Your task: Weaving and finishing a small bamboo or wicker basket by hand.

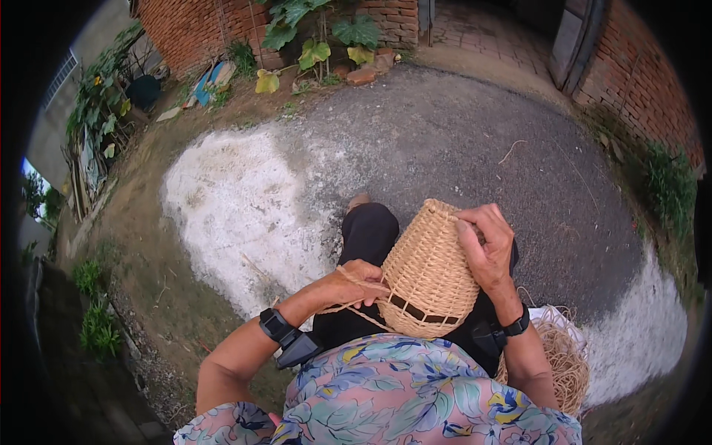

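Note:
A tan woven basket [429, 271] lies tilted across my lap, its narrow end pointing away from me. A dark band [423, 310] runs around its wide part, near my body. At the narrow end, my right hand [489, 241] grips the rim between thumb and fingers. Against the basket's left side, my left hand [360, 284] is closed on a tan cord [337, 306]. The cord loops over that hand and trails down to the basket's near edge. The fingertips of my left hand are partly hidden by the basket.
A heap of loose tan cord [558, 356] sits by my right forearm on something white. Dark paving [475, 133] stretches ahead, with a pale whitish patch [230, 200] to the left. Leafy plants [315, 44], brick walls [196, 33] and a doorway [497, 33] stand at the far side.

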Available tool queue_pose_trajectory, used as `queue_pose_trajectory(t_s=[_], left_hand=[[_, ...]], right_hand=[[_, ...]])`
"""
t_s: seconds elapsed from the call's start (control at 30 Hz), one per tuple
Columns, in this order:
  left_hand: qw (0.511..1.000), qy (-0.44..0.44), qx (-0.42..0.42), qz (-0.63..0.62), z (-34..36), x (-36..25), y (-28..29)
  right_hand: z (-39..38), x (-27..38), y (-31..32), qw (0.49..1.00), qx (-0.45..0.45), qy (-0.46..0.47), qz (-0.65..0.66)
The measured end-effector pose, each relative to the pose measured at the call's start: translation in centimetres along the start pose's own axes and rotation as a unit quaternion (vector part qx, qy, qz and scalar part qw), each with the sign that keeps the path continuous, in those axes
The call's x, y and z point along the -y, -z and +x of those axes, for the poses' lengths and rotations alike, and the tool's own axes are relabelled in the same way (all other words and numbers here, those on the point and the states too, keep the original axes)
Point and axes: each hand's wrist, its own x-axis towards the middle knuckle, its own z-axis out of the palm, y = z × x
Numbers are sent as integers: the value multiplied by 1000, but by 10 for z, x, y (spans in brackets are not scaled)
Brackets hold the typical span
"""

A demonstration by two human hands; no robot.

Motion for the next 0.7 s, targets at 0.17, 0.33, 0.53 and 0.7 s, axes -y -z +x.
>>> queue_pose_trajectory(t_s=[0.17,0.33,0.53,0.7], left_hand=[[976,-90,27,194,4,-2,4],[1000,-18,-5,14,-5,-5,-4],[976,-103,-189,35,-9,-11,-28],[894,-246,-347,141,6,-31,-48]], right_hand=[[4,6,1,999,-3,41,1],[3,9,3,999,-5,44,-6],[4,4,8,999,-16,28,20],[20,-5,13,997,-7,-68,20]])
